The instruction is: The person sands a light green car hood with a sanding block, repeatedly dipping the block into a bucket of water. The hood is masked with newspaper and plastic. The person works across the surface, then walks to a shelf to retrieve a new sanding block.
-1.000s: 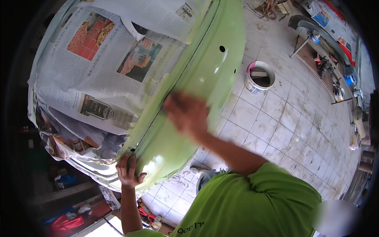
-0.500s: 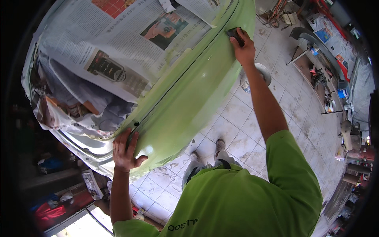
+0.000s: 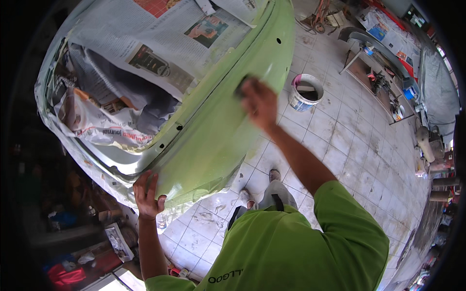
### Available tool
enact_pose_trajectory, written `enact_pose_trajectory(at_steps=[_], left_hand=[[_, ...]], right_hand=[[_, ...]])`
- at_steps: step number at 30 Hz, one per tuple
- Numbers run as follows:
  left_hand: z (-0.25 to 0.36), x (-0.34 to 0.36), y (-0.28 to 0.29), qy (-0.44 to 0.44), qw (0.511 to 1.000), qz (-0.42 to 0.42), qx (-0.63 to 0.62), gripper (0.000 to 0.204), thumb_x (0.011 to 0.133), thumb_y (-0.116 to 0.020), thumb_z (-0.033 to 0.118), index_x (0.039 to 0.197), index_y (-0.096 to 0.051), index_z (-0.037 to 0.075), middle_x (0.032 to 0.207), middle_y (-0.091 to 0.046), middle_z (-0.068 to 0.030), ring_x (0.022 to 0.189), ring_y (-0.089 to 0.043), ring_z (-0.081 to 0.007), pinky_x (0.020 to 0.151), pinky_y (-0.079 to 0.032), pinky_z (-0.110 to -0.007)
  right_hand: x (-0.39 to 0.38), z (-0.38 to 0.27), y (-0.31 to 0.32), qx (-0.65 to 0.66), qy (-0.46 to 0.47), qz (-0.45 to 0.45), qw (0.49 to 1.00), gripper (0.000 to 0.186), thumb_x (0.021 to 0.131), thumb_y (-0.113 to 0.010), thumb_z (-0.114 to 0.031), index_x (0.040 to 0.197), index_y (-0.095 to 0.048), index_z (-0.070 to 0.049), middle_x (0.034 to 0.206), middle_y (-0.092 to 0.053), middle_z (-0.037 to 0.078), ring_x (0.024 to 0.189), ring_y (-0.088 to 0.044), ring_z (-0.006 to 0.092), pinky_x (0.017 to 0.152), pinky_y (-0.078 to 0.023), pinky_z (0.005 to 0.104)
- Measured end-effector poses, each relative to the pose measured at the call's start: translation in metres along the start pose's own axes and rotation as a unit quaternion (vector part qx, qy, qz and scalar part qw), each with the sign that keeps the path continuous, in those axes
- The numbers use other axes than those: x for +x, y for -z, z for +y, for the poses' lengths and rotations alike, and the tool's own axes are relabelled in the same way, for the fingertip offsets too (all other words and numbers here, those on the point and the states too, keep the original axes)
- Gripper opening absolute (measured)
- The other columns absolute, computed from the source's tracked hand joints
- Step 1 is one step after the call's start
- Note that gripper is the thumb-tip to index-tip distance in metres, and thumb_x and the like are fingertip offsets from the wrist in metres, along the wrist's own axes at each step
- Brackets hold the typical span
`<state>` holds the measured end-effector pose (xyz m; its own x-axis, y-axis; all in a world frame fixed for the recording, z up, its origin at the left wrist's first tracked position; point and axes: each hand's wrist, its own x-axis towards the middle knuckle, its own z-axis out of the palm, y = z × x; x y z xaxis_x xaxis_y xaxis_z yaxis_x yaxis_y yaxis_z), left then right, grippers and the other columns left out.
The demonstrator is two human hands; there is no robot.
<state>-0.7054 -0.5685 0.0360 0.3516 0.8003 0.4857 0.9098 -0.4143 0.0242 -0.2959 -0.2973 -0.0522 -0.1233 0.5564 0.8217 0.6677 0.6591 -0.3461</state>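
Note:
A pale green car body panel [image 3: 208, 145] curves from lower left to the top. My right hand [image 3: 262, 106], smeared by motion, grips a dark sanding block [image 3: 241, 86] against the panel's middle. At the panel's lower left corner rests my left hand [image 3: 148, 196], fingers stretched over the edge and thumb apart, with nothing held. Newspaper sheets [image 3: 109, 34] taped along the panel's upper edge mask the area beyond. A narrow dark gap with small black holes runs beside the tape.
A white bucket [image 3: 306, 103] stands on the dirty tiled floor [image 3: 335, 155] right of the panel. Farther right is a low table [image 3: 361, 72] with tools and cans. Cluttered shelves [image 3: 63, 223] lie in shadow at lower left.
My right hand has swept the block down and left along the panel. My left hand stays on the corner, slightly lower in view. The view has shifted, uncovering the bucket.

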Motion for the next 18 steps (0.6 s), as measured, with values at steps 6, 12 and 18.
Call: enact_pose_trajectory(at_steps=[6, 12, 18], left_hand=[[-0.008, -0.007, -0.011, 0.02, 0.999, 0.035, -0.02, 0.08, 0.105, -0.041, 0.067, 0.139, -0.062, -0.002, 0.132, -0.061, -0.0242, 0.114, -0.061, -0.0403, 0.098, -0.048, -0.051], [-0.014, -0.01, -0.014, 0.008, 0.999, 0.032, -0.036, 0.082, 0.104, -0.039, 0.068, 0.141, -0.061, -0.002, 0.133, -0.061, -0.0253, 0.113, -0.061, -0.0419, 0.097, -0.048, -0.053], [-0.012, -0.027, -0.008, 0.001, 0.999, 0.011, 0.039, 0.08, 0.104, -0.041, 0.068, 0.134, -0.068, -0.001, 0.131, -0.063, -0.0218, 0.112, -0.06, -0.0396, 0.097, -0.047, -0.051]], right_hand=[[0.043, 0.072, -0.012, 0.0, -0.295, 0.096, 0.951, 0.053, 0.096, -0.071, -0.035, 0.147, -0.062, -0.021, 0.145, -0.062, 0.015, 0.125, -0.062, 0.0362, 0.104, -0.048, 0.0502], [-0.116, -0.257, -0.007, 0.074, 0.005, -0.172, 0.982, 0.046, 0.092, -0.071, -0.029, 0.136, -0.063, -0.039, 0.155, -0.053, 0.003, 0.134, -0.056, 0.0271, 0.114, -0.038, 0.0549], [-0.038, -0.114, 0.012, 0.016, 0.131, -0.155, 0.979, 0.051, 0.087, -0.074, -0.041, 0.135, -0.063, -0.032, 0.154, -0.053, 0.005, 0.133, -0.056, 0.0308, 0.106, -0.04, 0.0606]])
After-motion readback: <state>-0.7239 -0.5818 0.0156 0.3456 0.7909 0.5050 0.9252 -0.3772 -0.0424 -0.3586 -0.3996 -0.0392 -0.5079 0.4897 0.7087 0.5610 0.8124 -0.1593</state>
